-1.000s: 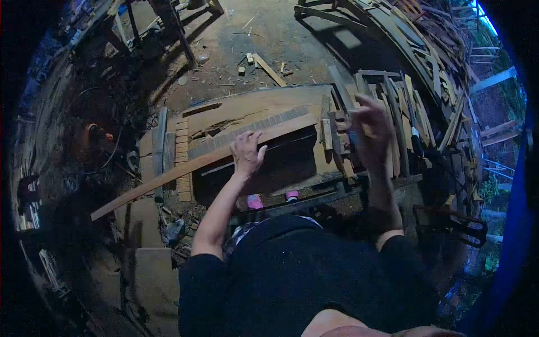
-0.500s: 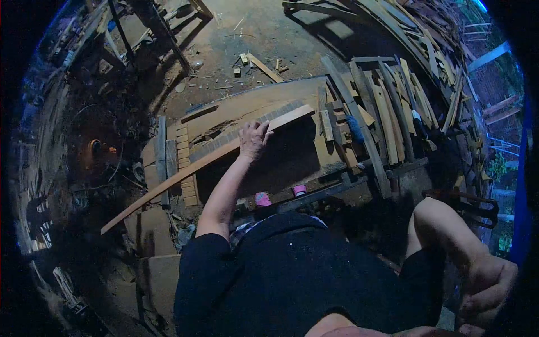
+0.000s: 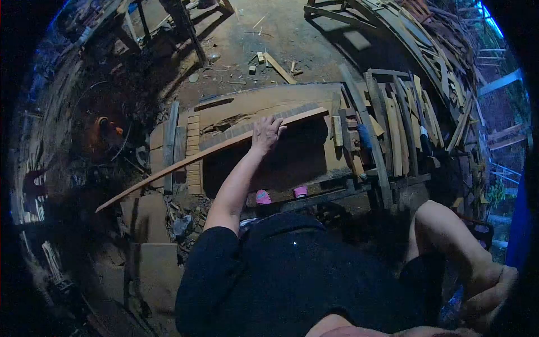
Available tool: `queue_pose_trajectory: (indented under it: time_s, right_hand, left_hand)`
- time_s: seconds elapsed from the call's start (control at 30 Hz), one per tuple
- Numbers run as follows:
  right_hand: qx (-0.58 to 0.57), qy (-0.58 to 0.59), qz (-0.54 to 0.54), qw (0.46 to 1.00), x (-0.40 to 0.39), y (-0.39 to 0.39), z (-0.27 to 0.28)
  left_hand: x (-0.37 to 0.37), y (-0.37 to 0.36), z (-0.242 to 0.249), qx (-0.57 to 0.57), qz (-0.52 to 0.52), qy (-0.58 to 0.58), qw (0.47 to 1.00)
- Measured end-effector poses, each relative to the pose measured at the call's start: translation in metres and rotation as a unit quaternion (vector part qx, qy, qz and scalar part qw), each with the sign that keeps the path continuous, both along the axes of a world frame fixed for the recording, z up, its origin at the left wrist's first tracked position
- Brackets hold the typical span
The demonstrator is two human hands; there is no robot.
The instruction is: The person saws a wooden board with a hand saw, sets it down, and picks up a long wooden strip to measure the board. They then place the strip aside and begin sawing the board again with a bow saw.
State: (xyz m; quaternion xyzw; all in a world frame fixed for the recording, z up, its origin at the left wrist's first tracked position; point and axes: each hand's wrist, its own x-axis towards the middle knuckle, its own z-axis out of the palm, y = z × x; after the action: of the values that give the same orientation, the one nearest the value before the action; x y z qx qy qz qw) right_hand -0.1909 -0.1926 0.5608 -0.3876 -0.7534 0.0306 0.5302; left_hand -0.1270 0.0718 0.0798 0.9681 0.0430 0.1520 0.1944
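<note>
My left hand (image 3: 267, 135) is draped over a long, narrow wooden strip (image 3: 216, 147), fingers curled across its upper edge. The strip slants over a wide low board (image 3: 303, 92) and juts past the board's left side. Beneath it lies a row of short grey wood pieces (image 3: 303, 108), partly covered. At the left, small light wood blocks (image 3: 193, 174) form a column under the strip. My right arm is bent at the elbow, and my right hand (image 3: 487, 295) is drawn back at the lower right with folded fingers. Whatever it may grip is hidden.
Planks (image 3: 393, 126) are stacked to the right, with a larger lumber pile (image 3: 443, 50) behind. Two pink items (image 3: 301, 192) show near the board's front edge. An orange object (image 3: 102, 124) sits in shadow at left. Wood scraps (image 3: 279, 68) litter the ground beyond.
The whole view has turned slightly, shifting the board rightward in the picture. My left hand stays on the strip, whose near left end appears higher. My right arm remains bent.
</note>
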Motion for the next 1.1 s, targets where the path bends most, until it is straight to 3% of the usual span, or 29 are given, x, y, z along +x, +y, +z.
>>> queue_pose_trajectory:
  time_s: [0.13,0.2,0.3,0.43,0.53,0.73,0.9,1.1]
  right_hand:
    - [0.014,-0.1,-0.064,0.993,-0.021,-0.037,0.006]
    - [-0.002,-0.082,0.002,0.997,-0.018,-0.033,0.008]
    - [0.047,0.013,-0.022,0.999,-0.017,0.0,-0.006]
    - [0.057,-0.011,0.018,0.998,-0.012,-0.002,-0.006]
    - [0.043,-0.053,-0.037,0.997,-0.018,-0.007,-0.004]
    - [0.013,0.015,-0.022,1.0,-0.047,-0.041,-0.003]
    - [0.003,0.004,0.061,0.998,-0.023,-0.017,-0.013]
    - [-0.109,0.066,0.051,0.991,-0.019,-0.057,-0.04]
  left_hand:
    - [0.008,0.001,-0.002,0.013,-0.019,0.02,1.0]
    - [0.009,0.003,-0.001,0.01,-0.022,0.001,1.0]
    - [0.009,0.005,0.001,0.02,-0.028,0.022,0.999]
    - [0.012,0.007,0.0,0.023,-0.028,0.007,0.999]
    - [0.015,0.008,-0.003,0.029,-0.035,-0.056,0.997]
    - [0.017,0.016,-0.007,0.064,-0.035,-0.024,0.997]
    - [0.014,0.01,-0.003,0.026,-0.046,-0.109,0.993]
    - [0.004,0.002,-0.003,0.056,-0.04,-0.056,0.996]
